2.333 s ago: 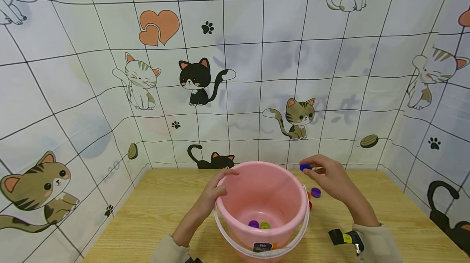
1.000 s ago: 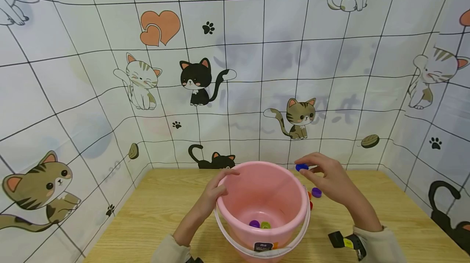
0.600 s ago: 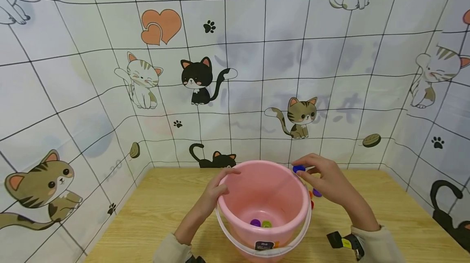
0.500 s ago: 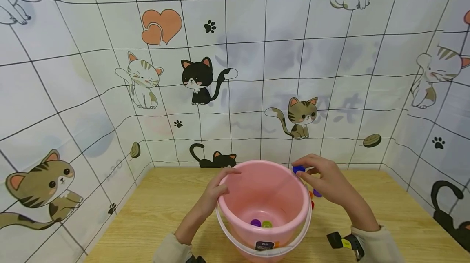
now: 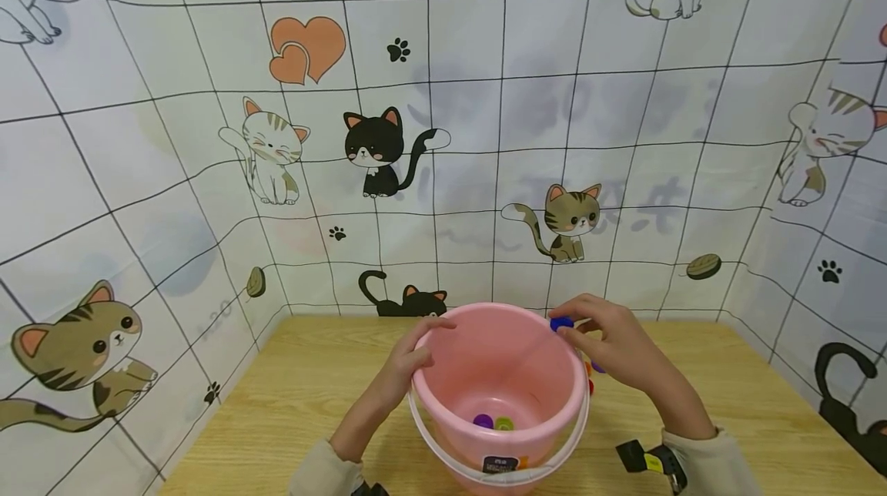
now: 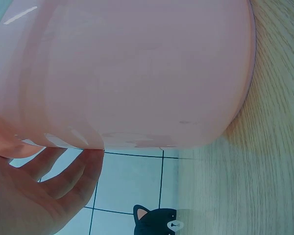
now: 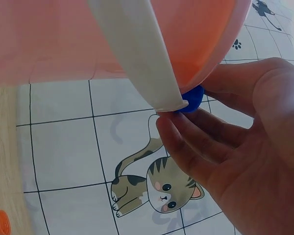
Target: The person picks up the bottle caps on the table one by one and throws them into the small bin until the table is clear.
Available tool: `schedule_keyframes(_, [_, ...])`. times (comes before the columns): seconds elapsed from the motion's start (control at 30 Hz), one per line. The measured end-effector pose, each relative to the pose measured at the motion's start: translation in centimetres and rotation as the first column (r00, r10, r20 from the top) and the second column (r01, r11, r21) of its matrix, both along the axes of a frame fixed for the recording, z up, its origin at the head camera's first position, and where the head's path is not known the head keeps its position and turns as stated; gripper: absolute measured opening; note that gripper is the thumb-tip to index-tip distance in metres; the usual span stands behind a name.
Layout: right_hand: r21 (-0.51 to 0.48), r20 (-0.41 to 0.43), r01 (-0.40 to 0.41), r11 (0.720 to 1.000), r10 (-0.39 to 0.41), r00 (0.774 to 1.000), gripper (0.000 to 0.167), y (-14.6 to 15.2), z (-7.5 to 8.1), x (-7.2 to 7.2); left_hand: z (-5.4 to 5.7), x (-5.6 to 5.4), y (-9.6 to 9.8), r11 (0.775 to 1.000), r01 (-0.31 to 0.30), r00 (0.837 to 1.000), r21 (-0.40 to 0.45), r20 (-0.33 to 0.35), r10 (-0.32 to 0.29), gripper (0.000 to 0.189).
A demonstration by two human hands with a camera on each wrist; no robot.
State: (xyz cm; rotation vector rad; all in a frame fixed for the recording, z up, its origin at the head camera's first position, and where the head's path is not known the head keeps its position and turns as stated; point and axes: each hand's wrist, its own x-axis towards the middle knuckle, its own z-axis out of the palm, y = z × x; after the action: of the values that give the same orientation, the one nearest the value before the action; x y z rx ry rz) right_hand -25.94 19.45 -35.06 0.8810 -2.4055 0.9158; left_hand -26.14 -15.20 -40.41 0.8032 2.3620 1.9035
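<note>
A pink bucket [image 5: 502, 361] with a white handle [image 5: 498, 477] stands upright on the table. My left hand [image 5: 404, 361] grips its left rim, thumb toward the inside; in the left wrist view the fingers [image 6: 81, 174] lie against the outer wall. Between thumb and fingers my right hand [image 5: 613, 338] pinches a blue bottle cap [image 5: 561, 323] at the bucket's right rim. Close up in the right wrist view, the blue cap [image 7: 193, 99] overlaps the rim beside the handle's end. On the bucket's floor lie a purple cap [image 5: 483, 421] and a yellow-green cap [image 5: 503, 423].
Right of the bucket, a purple cap [image 5: 599, 366] and a red cap [image 5: 590, 387] lie on the wooden table [image 5: 291, 403], partly hidden. An orange cap [image 7: 2, 223] sits by the red one. A cat-print sheet [image 5: 471, 188] surrounds the table at the back and sides.
My right hand has brought the blue cap left and slightly down, from beside the bucket to its rim, now covering much of the purple cap on the table. My left hand keeps its grip.
</note>
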Motion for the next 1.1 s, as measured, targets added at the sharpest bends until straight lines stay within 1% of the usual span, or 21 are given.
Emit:
schedule_keyframes(0.27, [0.003, 0.0, -0.009, 1.0, 0.009, 1.0, 0.02, -0.14, -0.15, -0.05, 0.11, 0.02, 0.14, 1.0, 0.0, 1.0, 0.001, -0.004, 0.0, 0.058])
schedule_keyframes(0.6, [-0.003, -0.031, -0.008, 1.0, 0.008, 0.999, 0.02, -0.05, -0.29, -0.21, 0.31, -0.19, 0.24, 1.0, 0.014, 1.0, 0.009, -0.011, -0.014, 0.057])
schedule_keyframes(0.93, [0.001, -0.011, -0.011, 1.0, 0.011, 1.0, 0.02, -0.23, -0.1, -0.12, -0.09, -0.33, -0.04, 1.0, 0.015, 1.0, 0.014, -0.005, -0.015, 0.057])
schedule_keyframes(1.1, [0.002, -0.004, -0.008, 1.0, 0.008, 1.0, 0.02, -0.24, -0.12, -0.08, 0.01, -0.1, -0.01, 1.0, 0.016, 1.0, 0.016, 0.008, -0.016, 0.057])
